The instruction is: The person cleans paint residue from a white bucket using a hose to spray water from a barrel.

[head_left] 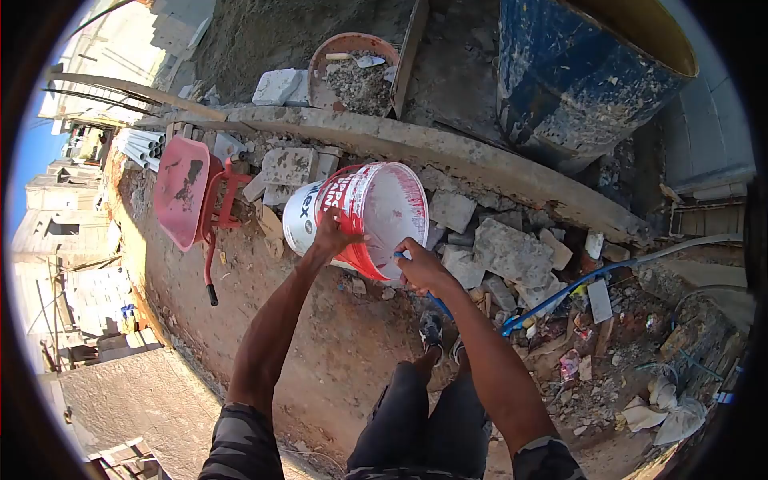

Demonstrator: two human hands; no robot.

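A white and red plastic bucket (308, 214) is tilted with its mouth towards the right, and its inside is coated with pale residue. My left hand (330, 235) grips the bucket's near side, its thumb reaching towards the rim. In front of the mouth, my right hand (422, 268) is closed round the end of a blue hose (560, 290). That hose runs off to the right behind my forearm. Whether water flows from it I cannot make out.
Broken concrete blocks (512, 250) lie along a low concrete kerb (416, 142). A red wheelbarrow (182, 192) stands at left. Beyond the kerb are a round tub of rubble (352, 84) and a large blue drum (572, 80). Litter and a cloth sack (668, 412) lie at right.
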